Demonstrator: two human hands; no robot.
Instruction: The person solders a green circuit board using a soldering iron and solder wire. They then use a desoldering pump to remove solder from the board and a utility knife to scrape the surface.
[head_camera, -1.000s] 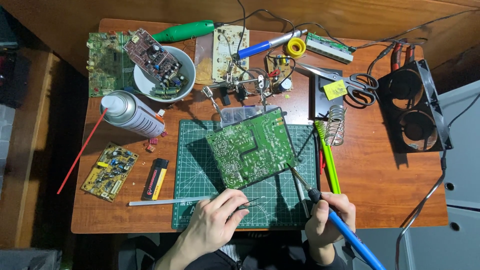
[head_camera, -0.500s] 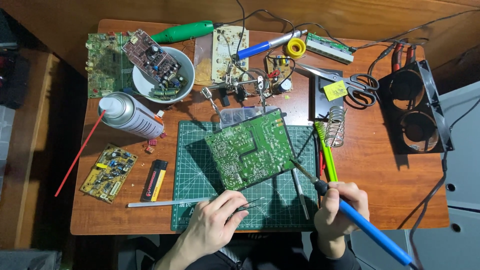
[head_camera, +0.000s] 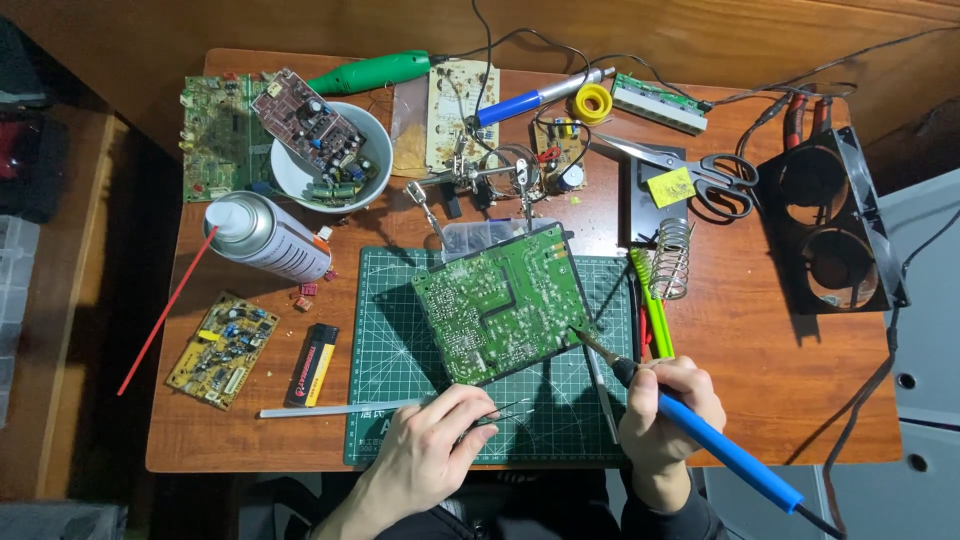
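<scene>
A green circuit board (head_camera: 503, 302) lies tilted on a green cutting mat (head_camera: 395, 400) at the table's middle. My right hand (head_camera: 672, 412) grips a blue-handled soldering iron (head_camera: 728, 452); its tip touches the board's lower right edge. My left hand (head_camera: 432, 448) rests on the mat's near edge below the board and holds thin tweezers (head_camera: 503, 412) that point right.
A spray can (head_camera: 268, 236), a yellow board (head_camera: 221, 348) and a lighter (head_camera: 313, 363) lie at left. A white bowl (head_camera: 285, 172) with a board, a helping-hand clamp (head_camera: 480, 180), scissors (head_camera: 705, 178), a coil stand (head_camera: 673, 258) and a black twin fan (head_camera: 830, 220) stand behind and right.
My right hand has swung the soldering iron up and left, bringing its tip to the board's lower right edge. My left hand has barely moved.
</scene>
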